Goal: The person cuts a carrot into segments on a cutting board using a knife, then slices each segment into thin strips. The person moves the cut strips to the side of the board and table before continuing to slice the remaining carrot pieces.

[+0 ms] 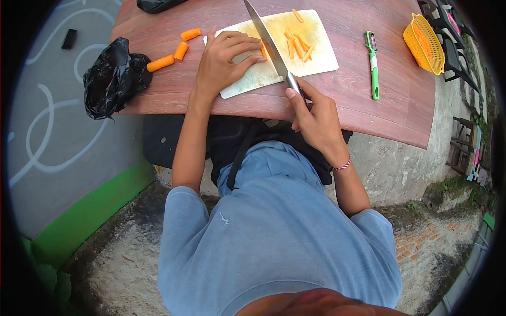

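Observation:
My right hand (313, 113) is closed round the handle of a large knife (269, 42), whose blade points up and away over the white cutting board (321, 45). On the left part of the board rests my left hand (226, 58), fingers bent, beside a piece of carrot (263, 50) near the blade. Whether its fingers grip that piece is hard to tell. Several cut carrot sticks (299, 45) lie on the board to the right of the knife. Left of the board are carrot chunks (181, 51) on the table.
A black plastic bag (113, 79) sits at the left edge of the wooden table (395, 110). A green-and-white peeler (373, 68) lies right of the board. Farther right stands a yellow basket (424, 45) with orange shreds inside. Another black item (158, 4) is at the far edge.

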`<action>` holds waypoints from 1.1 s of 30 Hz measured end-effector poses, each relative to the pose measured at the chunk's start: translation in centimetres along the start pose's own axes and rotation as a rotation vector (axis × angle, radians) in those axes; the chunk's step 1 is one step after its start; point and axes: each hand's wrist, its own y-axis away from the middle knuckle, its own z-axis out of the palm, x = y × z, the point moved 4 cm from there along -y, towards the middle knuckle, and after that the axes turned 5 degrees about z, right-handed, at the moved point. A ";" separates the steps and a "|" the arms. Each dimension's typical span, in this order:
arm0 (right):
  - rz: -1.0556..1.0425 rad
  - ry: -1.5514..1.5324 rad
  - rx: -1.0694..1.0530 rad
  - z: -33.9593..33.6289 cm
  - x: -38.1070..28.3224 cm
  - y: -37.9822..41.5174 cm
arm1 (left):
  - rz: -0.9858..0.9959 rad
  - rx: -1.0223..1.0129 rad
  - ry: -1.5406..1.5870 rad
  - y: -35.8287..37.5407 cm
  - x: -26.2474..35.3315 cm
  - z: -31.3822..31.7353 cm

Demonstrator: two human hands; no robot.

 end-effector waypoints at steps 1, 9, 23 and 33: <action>0.002 -0.008 0.001 0.0 -0.1 0.0 | 0.014 0.005 -0.006 0.0 0.0 0.0; -0.107 0.059 0.043 0.6 0.8 0.0 | 0.028 0.014 -0.034 -0.2 -0.5 0.3; -0.009 0.115 0.040 0.1 -0.2 0.2 | 0.051 0.041 -0.041 -0.1 -0.8 0.6; -0.164 0.142 0.088 0.8 0.6 0.2 | 0.089 0.063 -0.037 -0.2 -0.5 0.5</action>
